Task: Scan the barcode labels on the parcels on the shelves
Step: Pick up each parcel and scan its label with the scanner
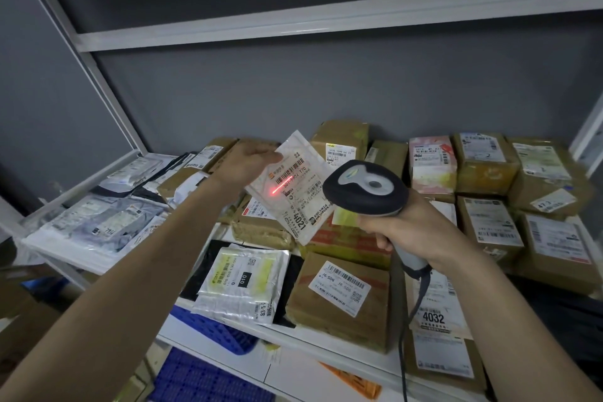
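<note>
At twelve o'clock above the shelf (228, 320), a light, floppy parcel (293, 186) is pinched by its top corner in the left hand (248, 161), while the scanner (365, 188) is gripped in the right hand (414, 232).

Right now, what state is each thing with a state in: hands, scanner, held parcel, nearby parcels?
left hand: raised, grips the white parcel's upper corner.
white parcel: held above the shelf, tilted, label facing the scanner.
right hand: grips the scanner's handle.
scanner: aimed at the label.
red scan line: lit, lying across the label.
silver parcel: flat on the shelf, label up.
brown box: closed, label up.
</note>
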